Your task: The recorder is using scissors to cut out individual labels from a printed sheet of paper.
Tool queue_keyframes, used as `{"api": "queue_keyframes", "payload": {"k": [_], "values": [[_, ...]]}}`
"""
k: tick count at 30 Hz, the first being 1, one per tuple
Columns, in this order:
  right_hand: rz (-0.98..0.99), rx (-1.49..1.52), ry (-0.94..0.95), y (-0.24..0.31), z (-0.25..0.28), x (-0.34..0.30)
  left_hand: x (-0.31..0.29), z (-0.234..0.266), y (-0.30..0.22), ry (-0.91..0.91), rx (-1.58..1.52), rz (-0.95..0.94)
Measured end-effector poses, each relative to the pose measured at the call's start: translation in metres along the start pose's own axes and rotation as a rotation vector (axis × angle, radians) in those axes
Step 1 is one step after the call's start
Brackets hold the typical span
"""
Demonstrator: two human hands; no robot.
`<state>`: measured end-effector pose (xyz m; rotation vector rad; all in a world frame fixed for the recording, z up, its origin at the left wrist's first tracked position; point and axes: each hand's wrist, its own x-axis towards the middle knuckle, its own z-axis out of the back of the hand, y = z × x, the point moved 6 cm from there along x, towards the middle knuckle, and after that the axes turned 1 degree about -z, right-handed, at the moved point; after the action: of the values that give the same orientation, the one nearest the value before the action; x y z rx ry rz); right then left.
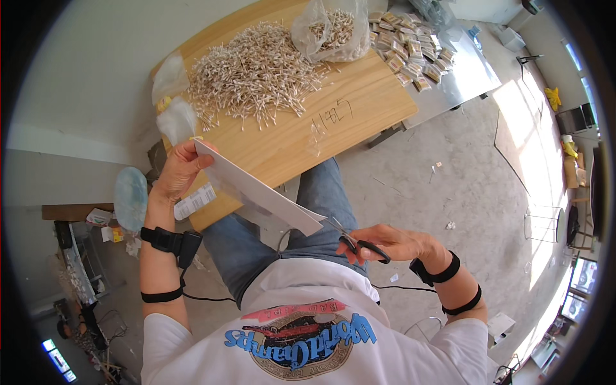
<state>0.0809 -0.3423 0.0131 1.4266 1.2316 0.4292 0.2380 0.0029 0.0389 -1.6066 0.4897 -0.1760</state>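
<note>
My left hand (178, 172) pinches the upper left corner of a long white sheet (262, 191), perhaps paper or thin card, holding it aslant over my lap. The sheet's lower right end looks split into two layers. In my right hand (399, 244) is a pair of black-handled scissors (374, 250), fingers in the loops. Their blades point up and left at that end of the sheet; whether they touch it I cannot tell. A big heap of cotton swabs (256, 74) lies on the wooden table (366, 93) beyond my hands.
A clear plastic bag (307, 31) of swabs stands at the table's far edge. Several small packs (417, 50) are piled on a metal table (471, 77) at the right. Clear plastic bags (176, 120) lie by the left edge. A pale blue round stool (131, 199) stands left.
</note>
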Motion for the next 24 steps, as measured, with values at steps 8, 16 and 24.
{"api": "queue_keyframes", "payload": {"k": [8, 16, 24], "values": [[-0.071, -0.120, -0.030, 0.013, -0.002, -0.001, -0.007, -0.012, 0.002, -0.006, 0.053, 0.011], [-0.083, -0.135, -0.073, 0.015, 0.005, -0.014, -0.017, -0.004, 0.000, -0.108, 0.054, -0.056], [-0.067, -0.125, -0.131, 0.018, 0.009, -0.019, -0.017, -0.002, -0.004, -0.059, 0.029, -0.061]]}}
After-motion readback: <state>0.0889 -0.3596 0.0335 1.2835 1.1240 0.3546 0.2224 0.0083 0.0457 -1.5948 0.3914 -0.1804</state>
